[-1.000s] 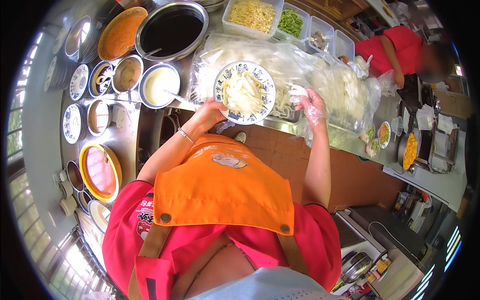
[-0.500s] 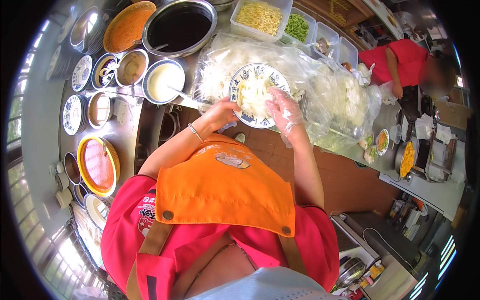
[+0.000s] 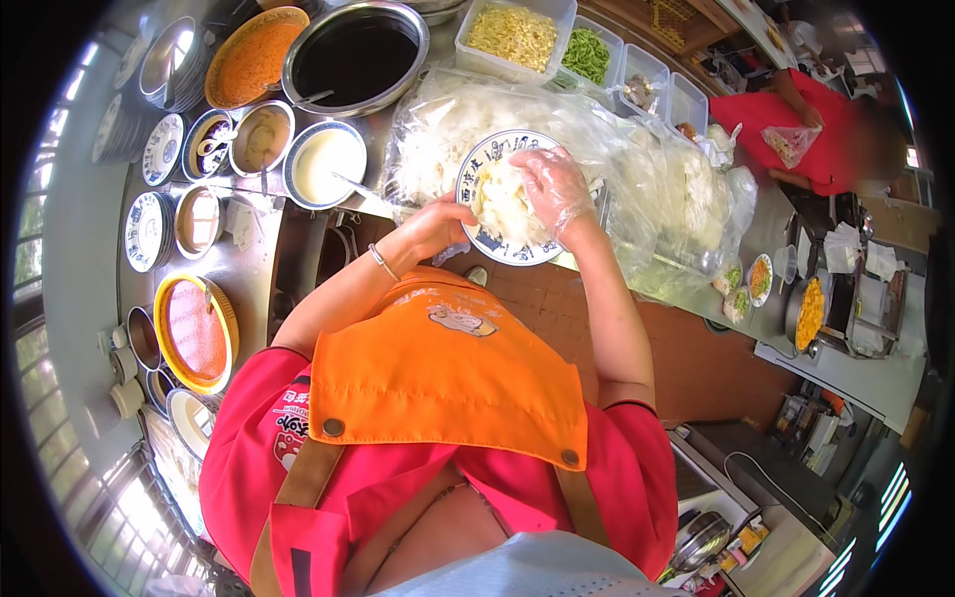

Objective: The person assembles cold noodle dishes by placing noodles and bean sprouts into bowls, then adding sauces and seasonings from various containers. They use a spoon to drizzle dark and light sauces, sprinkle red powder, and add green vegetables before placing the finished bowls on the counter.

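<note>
My left hand (image 3: 435,228) grips the near rim of a blue-and-white patterned plate (image 3: 484,236) and holds it above the counter edge. A heap of white noodles (image 3: 502,202) lies on the plate. My right hand (image 3: 553,187), in a thin clear plastic glove, rests on top of the noodles with its fingers curled into them. Behind the plate lies a big clear plastic bag of white noodles (image 3: 438,139).
Steel bowls of sauces stand left: a dark liquid pot (image 3: 353,55), an orange sauce bowl (image 3: 254,55), a white sauce bowl (image 3: 323,164) and a red sauce bowl (image 3: 194,333). Tubs of toppings (image 3: 512,35) sit behind. A person in red (image 3: 796,124) works at the far right.
My right hand has come in from the bag at the right onto the plate and now presses noodles on it. The left hand keeps hold of the plate.
</note>
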Demonstrator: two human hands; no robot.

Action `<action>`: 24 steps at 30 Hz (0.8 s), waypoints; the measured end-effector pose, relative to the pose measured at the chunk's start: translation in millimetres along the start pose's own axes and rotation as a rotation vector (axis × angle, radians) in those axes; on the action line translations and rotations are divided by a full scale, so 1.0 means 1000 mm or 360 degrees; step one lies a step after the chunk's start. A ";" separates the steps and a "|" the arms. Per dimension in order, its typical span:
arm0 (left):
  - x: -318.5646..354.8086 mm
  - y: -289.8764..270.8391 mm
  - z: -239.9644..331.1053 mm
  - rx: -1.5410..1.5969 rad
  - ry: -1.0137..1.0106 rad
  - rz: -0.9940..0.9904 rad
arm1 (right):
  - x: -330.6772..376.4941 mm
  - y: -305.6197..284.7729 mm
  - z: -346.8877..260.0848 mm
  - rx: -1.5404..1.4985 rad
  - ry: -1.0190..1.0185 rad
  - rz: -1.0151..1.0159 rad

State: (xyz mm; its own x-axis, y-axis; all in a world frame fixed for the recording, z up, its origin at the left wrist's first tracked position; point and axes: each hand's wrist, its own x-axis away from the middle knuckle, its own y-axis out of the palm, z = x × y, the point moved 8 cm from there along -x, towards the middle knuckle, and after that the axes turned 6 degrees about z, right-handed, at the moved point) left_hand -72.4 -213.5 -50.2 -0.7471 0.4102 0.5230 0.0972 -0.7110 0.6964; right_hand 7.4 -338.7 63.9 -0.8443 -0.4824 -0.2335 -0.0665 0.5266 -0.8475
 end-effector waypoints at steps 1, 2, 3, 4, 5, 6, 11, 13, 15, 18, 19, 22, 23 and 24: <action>-0.001 0.000 -0.001 0.0023 -0.0002 -0.0012 | 0.000 0.002 -0.009 -0.0023 -0.0117 -0.0108; -0.002 -0.002 -0.003 0.0046 -0.0004 -0.0025 | 0.002 0.003 -0.015 0.0065 -0.0143 -0.0194; -0.002 -0.001 -0.003 0.0068 -0.0010 -0.0036 | 0.005 0.002 -0.016 0.0075 -0.0184 -0.0160; -0.001 -0.001 -0.002 0.0069 0.0014 -0.0021 | 0.009 0.002 -0.015 0.0086 -0.0224 -0.0127; 0.000 -0.002 -0.001 0.0069 0.0038 -0.0007 | 0.012 0.000 -0.014 0.0097 -0.0265 -0.0093; 0.001 -0.003 0.000 0.0076 0.0067 0.0010 | 0.012 -0.014 -0.008 -0.0119 -0.0141 0.0041; 0.010 -0.011 0.008 0.0026 0.0135 0.0044 | 0.044 -0.043 0.090 -0.0565 0.0740 0.0316; 0.012 -0.017 0.009 0.0037 0.0165 0.0058 | 0.061 -0.014 0.126 0.0011 0.0800 -0.0022; 0.010 -0.028 0.008 0.0095 0.0196 0.0039 | 0.083 0.031 0.155 0.0366 0.0831 -0.0378; 0.014 -0.025 0.012 0.0086 0.0191 0.0054 | 0.122 0.114 0.206 0.0618 0.0767 -0.0811; 0.016 -0.027 0.013 0.0098 0.0203 0.0076 | 0.120 0.127 0.210 0.0593 0.0805 -0.0770; 0.020 -0.035 0.012 0.0130 0.0227 0.0160 | 0.113 0.138 0.201 0.0520 0.0897 -0.0584; 0.020 -0.037 0.012 0.0129 0.0218 0.0159 | 0.112 0.129 0.200 0.0479 0.0880 -0.0458; 0.023 -0.041 0.010 0.0142 0.0222 0.0180 | 0.105 0.110 0.187 0.0431 0.0843 -0.0351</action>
State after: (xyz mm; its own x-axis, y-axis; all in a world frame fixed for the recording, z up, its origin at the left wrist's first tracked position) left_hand -86.8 -168.7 -61.9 -0.8113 0.2431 0.5317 0.2391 -0.6920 0.6812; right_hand 11.2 -462.2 -143.2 -0.9793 -0.1112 0.1690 -0.1905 0.2251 -0.9555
